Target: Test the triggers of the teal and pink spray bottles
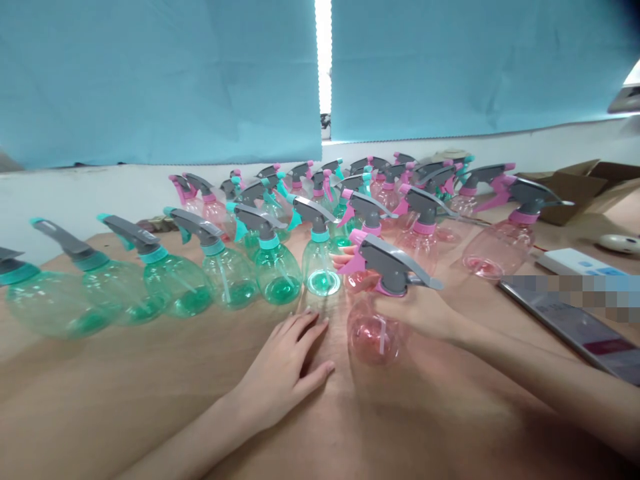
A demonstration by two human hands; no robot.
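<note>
My left hand (283,360) lies palm down on the table, fingers spread and nothing in them. To its right, my right hand (415,312) is closed around the neck of a clear pink spray bottle (376,337), which stands nearest me. The bottle's grey and pink trigger head (390,260) covers part of that hand, and some fingertips show past its left side. Just beyond my hands is a green spray bottle (323,270) with a teal collar. It ends a row of green spray bottles (177,283) that stretches to the left.
More pink and green spray bottles crowd the back, including a pink one (500,247) at the right. Beside it are a phone (570,320), a white box (580,261), a white mouse (620,243) and an open cardboard box (570,190). Blue curtains (165,80) hang behind the table.
</note>
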